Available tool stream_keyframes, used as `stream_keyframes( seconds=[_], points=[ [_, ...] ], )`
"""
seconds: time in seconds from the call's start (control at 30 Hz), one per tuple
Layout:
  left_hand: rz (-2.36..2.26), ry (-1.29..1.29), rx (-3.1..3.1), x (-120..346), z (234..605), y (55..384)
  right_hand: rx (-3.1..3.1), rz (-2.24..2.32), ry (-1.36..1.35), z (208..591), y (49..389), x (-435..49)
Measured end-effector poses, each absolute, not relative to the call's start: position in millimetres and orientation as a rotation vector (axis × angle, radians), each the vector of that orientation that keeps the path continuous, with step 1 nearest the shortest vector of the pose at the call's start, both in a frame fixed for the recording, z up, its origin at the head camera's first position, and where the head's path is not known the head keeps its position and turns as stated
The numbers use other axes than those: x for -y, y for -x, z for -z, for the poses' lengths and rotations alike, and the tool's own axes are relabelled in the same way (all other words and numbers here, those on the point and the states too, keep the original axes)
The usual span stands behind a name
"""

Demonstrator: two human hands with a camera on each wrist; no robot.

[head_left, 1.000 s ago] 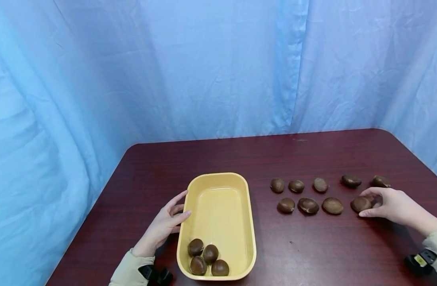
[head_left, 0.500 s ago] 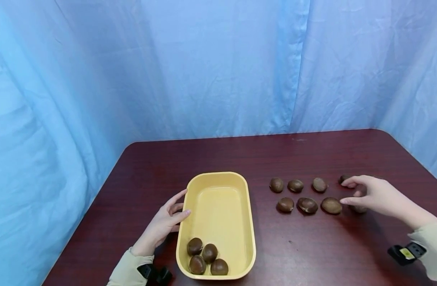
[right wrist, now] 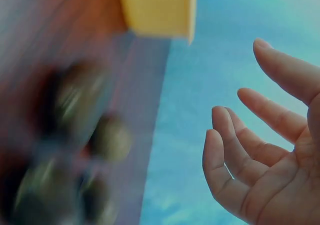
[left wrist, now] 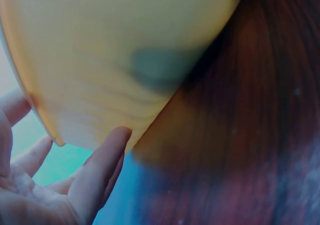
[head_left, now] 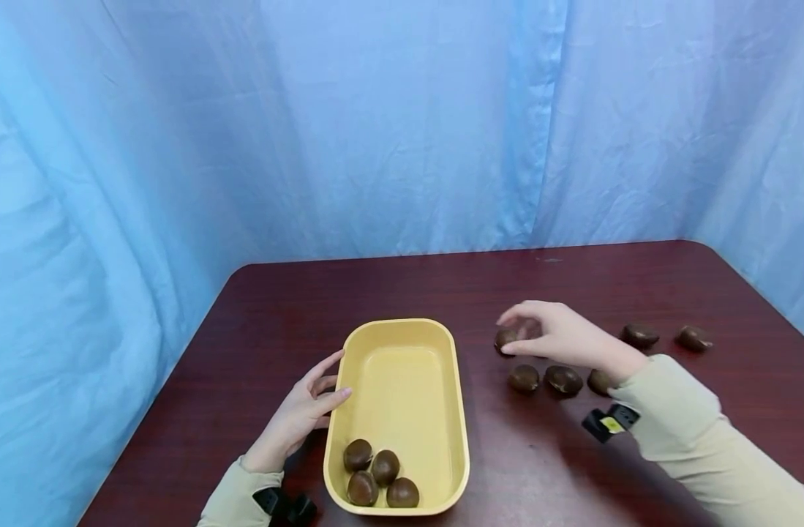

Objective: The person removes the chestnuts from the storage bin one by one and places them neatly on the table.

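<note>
My left hand (head_left: 299, 417) holds the left side of a yellow tray (head_left: 408, 395). Its thumb lies over the rim and the other fingers spread along the outer wall (left wrist: 90, 85). Several glossy brown chestnut-like nuts (head_left: 385, 466) sit in the tray's near left corner. My right hand (head_left: 560, 335) hovers over the left end of two rows of similar nuts, its fingers loosely bent around the sides of the far-left nut (head_left: 505, 339). In the right wrist view that palm (right wrist: 280, 185) holds nothing, with nuts (right wrist: 82, 95) blurred beside it.
More nuts lie in the rows, including one in the near row (head_left: 563, 380) and one farther right (head_left: 640, 336). The right hand and sleeve (head_left: 678, 410) hide some of them. A blue curtain (head_left: 402, 124) hangs behind the dark red table (head_left: 296, 300).
My right hand has swept left from the right end of the rows to their left end, uncovering the nuts on the far right. The left hand and tray stay put.
</note>
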State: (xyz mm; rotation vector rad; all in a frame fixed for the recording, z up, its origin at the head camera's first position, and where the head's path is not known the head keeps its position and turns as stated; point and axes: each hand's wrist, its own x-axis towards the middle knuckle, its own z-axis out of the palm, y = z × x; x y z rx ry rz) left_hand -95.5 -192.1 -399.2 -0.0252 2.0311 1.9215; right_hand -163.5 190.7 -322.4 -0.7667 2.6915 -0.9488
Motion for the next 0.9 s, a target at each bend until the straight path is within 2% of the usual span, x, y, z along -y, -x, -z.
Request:
stream_keyframes(
  seconds=[0.47, 0.9],
  points=[
    [-1.931, 0.043, -2.034, 193, 401, 97, -2.538, 1.066, 1.031, 306, 162, -78],
    [-1.927, 0.041, -2.041, 192, 401, 98, -2.405, 0.967, 1.027, 317, 153, -24]
  ],
)
